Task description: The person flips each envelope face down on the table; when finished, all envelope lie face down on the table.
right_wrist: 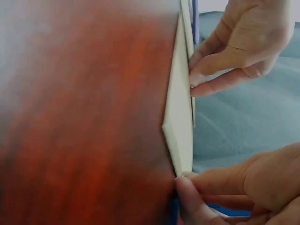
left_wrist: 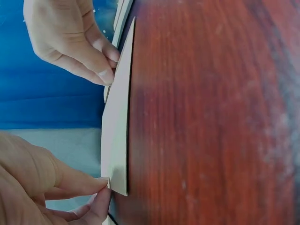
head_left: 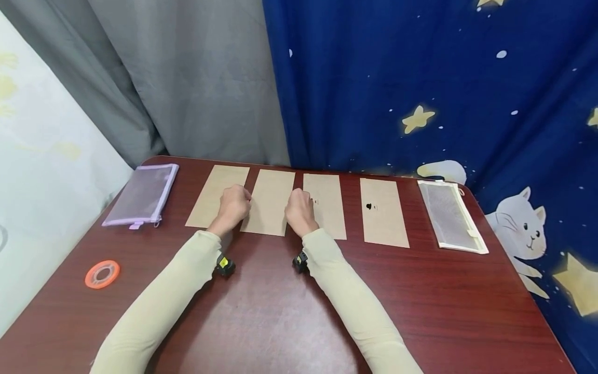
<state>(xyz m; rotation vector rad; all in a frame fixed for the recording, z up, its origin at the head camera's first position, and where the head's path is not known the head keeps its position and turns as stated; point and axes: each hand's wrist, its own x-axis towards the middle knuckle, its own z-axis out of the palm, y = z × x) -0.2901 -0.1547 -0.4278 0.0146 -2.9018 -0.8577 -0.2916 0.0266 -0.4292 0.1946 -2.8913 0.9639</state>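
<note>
Several thin tan booklets lie in a row along the far side of the table. My left hand [head_left: 235,205] pinches the left edge of the second booklet [head_left: 268,201] from the left, thumb against fingers, as the left wrist view shows. At its right edge, my right hand [head_left: 300,208] pinches it too; in the right wrist view the thumb and finger [right_wrist: 190,180] meet on that edge. The leftmost booklet [head_left: 216,195] is partly covered by my left hand. Beside my right hand lies a third booklet [head_left: 329,210] with a small black print. Farther right is another printed booklet [head_left: 385,223].
A purple mesh zip pouch [head_left: 142,195] lies at the far left and a white mesh zip pouch [head_left: 450,215] at the far right. An orange ring-shaped roll [head_left: 90,275] rests on the left of the table [head_left: 261,322]. Curtains [head_left: 196,93] hang behind the far edge.
</note>
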